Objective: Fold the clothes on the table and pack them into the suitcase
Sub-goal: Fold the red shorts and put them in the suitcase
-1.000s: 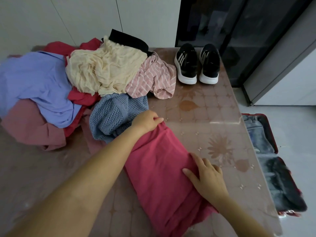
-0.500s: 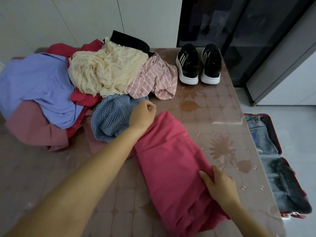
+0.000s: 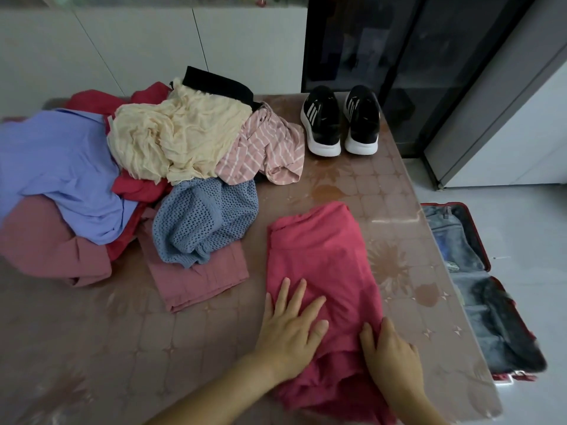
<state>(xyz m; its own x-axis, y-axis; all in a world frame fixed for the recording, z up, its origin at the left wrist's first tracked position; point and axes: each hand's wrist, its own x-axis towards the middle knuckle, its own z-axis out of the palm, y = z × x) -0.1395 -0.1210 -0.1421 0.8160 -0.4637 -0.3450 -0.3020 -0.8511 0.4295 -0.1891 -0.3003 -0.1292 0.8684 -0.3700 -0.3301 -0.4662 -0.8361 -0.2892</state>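
Head: patterned table point(image 3: 92, 348), suitcase point(image 3: 479, 239) on floor point(image 3: 527, 222); left grip point(image 3: 288, 332) flat, right grip point(image 3: 392, 357) pinching garment point(image 3: 322, 250)

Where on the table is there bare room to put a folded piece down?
Bare table lies near left, beside the left hand, and between the sneakers and the red garment. The clothes pile crowds the far left.

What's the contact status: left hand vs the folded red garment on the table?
Touching. The head view shows the left hand lying flat, fingers straight, on the near end of the folded red garment, with no gap visible.
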